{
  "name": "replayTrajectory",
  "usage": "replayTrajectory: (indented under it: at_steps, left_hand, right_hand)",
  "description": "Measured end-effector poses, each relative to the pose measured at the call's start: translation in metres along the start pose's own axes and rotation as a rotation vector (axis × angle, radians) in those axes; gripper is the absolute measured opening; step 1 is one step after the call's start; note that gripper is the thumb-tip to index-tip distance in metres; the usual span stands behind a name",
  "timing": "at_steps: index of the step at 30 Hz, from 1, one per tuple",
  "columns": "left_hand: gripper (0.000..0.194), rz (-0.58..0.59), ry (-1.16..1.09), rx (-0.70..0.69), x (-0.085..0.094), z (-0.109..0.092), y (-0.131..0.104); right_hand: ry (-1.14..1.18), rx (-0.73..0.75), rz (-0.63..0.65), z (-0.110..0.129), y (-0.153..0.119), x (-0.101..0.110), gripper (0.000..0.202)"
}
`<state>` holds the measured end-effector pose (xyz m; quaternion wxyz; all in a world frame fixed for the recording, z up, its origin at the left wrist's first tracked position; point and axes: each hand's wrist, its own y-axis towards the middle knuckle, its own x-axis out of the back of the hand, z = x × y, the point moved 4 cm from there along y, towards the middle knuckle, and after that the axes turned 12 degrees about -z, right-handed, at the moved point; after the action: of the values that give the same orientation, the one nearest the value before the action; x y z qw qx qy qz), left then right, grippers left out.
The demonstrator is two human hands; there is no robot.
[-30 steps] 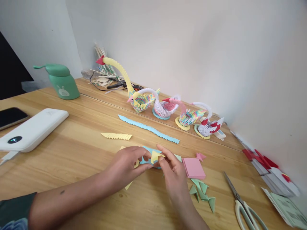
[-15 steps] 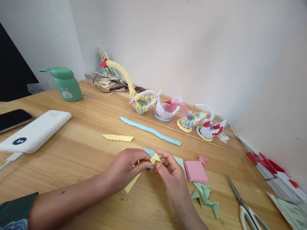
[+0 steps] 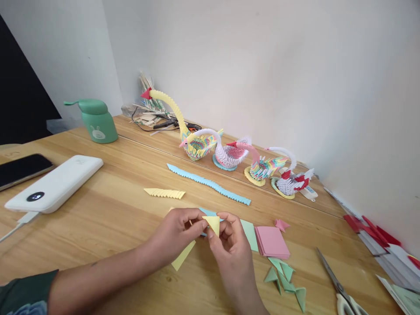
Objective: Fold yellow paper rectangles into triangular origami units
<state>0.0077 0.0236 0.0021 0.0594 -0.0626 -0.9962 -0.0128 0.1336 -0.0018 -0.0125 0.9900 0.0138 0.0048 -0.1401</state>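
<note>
Between the fingertips of both hands is a small folded yellow paper triangle (image 3: pixel 213 224). My left hand (image 3: pixel 183 227) pinches its left corner with thumb and forefinger. My right hand (image 3: pixel 230 243) grips its right side, thumb at the lower edge. Beneath and behind the hands lie yellow paper (image 3: pixel 183 256) and blue paper (image 3: pixel 207 212), both partly hidden. Right of my right hand are a light green sheet (image 3: pixel 249 234), a stack of pink paper squares (image 3: pixel 271 241) and several folded green pieces (image 3: pixel 287 280).
A yellow chain (image 3: pixel 164 193) and a long blue chain (image 3: pixel 208 183) of folded paper lie ahead. Paper swans (image 3: pixel 198 146) stand along the wall. Scissors (image 3: pixel 337 284) lie at right. A power bank (image 3: pixel 54 183), phone (image 3: pixel 24 170) and green bottle (image 3: pixel 98 121) are at left.
The yellow triangle has turned in my fingers, its point now facing downward. My right thumb has shifted left and lower on it. The whole view has shifted slightly.
</note>
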Motion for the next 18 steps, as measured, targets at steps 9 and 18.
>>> replayTrajectory:
  at_steps: [9, 18]
  left_hand:
    - [0.020, 0.041, -0.033, 0.082, 0.003, 0.006, 0.002]
    - [0.017, 0.029, -0.167, 0.099, 0.004, 0.005, 0.005]
  right_hand:
    - [0.011, -0.125, 0.038, 0.006, 0.011, 0.010, 0.026]
    - [-0.001, -0.094, 0.102, 0.000, 0.014, 0.011, 0.023]
